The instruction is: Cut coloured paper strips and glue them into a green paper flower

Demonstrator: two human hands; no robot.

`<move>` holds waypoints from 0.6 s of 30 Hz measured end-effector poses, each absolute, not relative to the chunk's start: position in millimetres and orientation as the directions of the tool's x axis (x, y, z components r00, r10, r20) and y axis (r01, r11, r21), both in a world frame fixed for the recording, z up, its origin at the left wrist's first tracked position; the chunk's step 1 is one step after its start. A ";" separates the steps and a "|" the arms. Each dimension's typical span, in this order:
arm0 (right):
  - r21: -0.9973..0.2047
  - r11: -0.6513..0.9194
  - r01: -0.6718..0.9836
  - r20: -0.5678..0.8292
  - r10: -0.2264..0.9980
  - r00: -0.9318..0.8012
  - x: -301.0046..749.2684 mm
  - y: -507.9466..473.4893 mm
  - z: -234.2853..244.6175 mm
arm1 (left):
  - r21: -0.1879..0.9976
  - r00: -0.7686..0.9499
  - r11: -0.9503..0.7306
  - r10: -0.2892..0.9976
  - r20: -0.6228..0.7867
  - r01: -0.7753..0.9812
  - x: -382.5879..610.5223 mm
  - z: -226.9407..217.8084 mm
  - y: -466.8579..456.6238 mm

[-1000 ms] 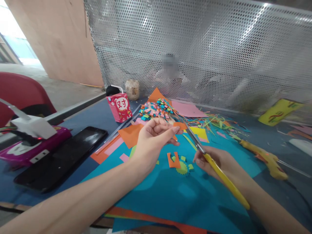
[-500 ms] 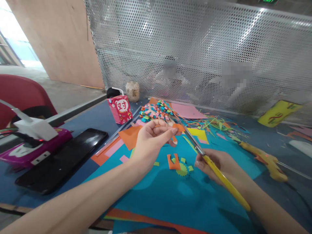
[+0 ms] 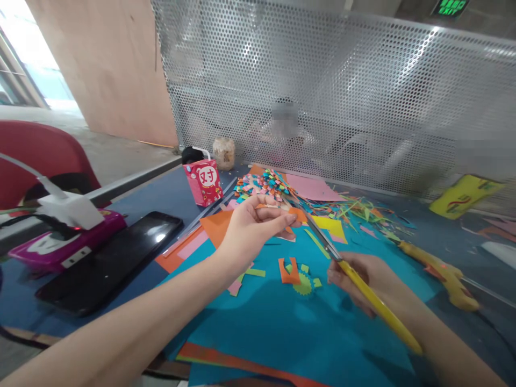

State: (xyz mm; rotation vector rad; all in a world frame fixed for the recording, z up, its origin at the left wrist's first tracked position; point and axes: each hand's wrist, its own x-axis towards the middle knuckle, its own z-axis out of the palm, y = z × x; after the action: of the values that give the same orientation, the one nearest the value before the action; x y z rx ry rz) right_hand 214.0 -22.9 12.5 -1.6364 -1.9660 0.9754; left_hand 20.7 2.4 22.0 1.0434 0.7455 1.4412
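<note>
My left hand (image 3: 252, 228) pinches a small orange paper piece (image 3: 299, 214) between thumb and fingertips, raised above a blue paper sheet (image 3: 290, 328). My right hand (image 3: 368, 279) grips yellow-handled scissors (image 3: 363, 293), whose blades reach up to the orange piece. Below them on the blue sheet lie an orange cut-out (image 3: 289, 271), a green toothed disc (image 3: 302, 285) and small green scraps.
A heap of coloured folded paper bits (image 3: 264, 183) and strips lies at the back. A red carton (image 3: 202, 181), a jar (image 3: 224, 152), a black phone (image 3: 115, 258), a magenta device (image 3: 60, 244) and a yellow glue gun (image 3: 437, 269) surround the work. A perforated metal screen (image 3: 342, 97) stands behind, with a person beyond it.
The view has shifted slightly, so everything sits a little lower and to the right. Both hands keep their hold, and the scissors stay at the orange piece.
</note>
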 end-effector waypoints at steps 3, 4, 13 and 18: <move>-0.721 0.052 0.691 -0.171 0.953 -0.250 217.0 -21.8 13.3 | 0.899 0.056 -0.160 0.978 0.200 -0.407 18.5 22.5 4.4; -0.718 0.046 0.695 -0.189 0.947 -0.259 218.1 -21.3 13.4 | 0.899 0.060 -0.163 0.977 0.204 -0.406 17.8 23.0 4.8; -0.707 0.070 0.704 -0.175 0.947 -0.270 219.8 -21.7 15.5 | 0.944 0.121 -0.141 0.976 0.184 -0.300 11.0 26.8 10.2; -0.694 0.097 0.714 -0.134 0.956 -0.261 218.5 -21.3 10.8 | 0.950 0.177 -0.181 0.957 0.229 -0.253 6.2 23.2 13.0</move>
State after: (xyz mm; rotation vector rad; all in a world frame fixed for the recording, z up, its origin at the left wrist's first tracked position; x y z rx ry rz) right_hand 218.5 -21.3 10.8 -1.6416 -2.0317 0.9547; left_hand 6.2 13.0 23.2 1.2681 0.7781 1.3043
